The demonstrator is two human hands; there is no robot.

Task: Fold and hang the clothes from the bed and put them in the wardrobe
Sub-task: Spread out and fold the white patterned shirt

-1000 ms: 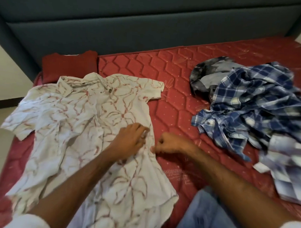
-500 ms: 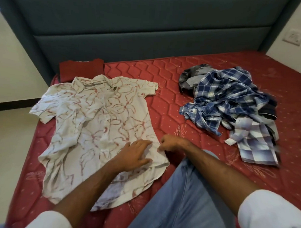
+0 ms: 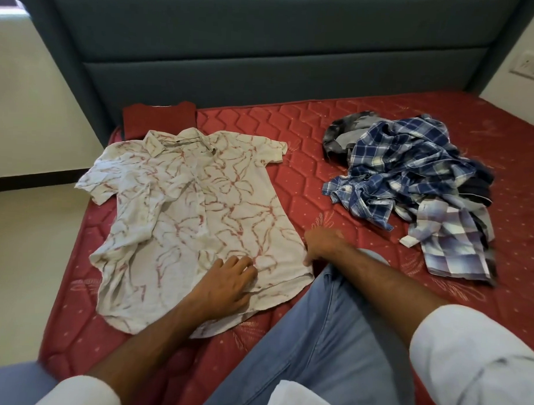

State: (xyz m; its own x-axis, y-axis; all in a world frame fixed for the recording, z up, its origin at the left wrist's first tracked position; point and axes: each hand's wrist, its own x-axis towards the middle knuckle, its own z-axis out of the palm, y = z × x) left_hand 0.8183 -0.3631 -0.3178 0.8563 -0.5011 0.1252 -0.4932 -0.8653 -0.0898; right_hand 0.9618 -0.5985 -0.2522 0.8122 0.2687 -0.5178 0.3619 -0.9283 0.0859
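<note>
L hand (image 3: 226, 287) flat on white shirt (image 3: 186, 217), R hand (image 3: 322, 243) pinching its hem, on red mattress (image 3: 337, 144)

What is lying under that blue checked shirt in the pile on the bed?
Under the blue checked shirt a grey garment pokes out behind, a paler checked one in front, and something dark at its right. How many more lie beneath is hidden.
</note>
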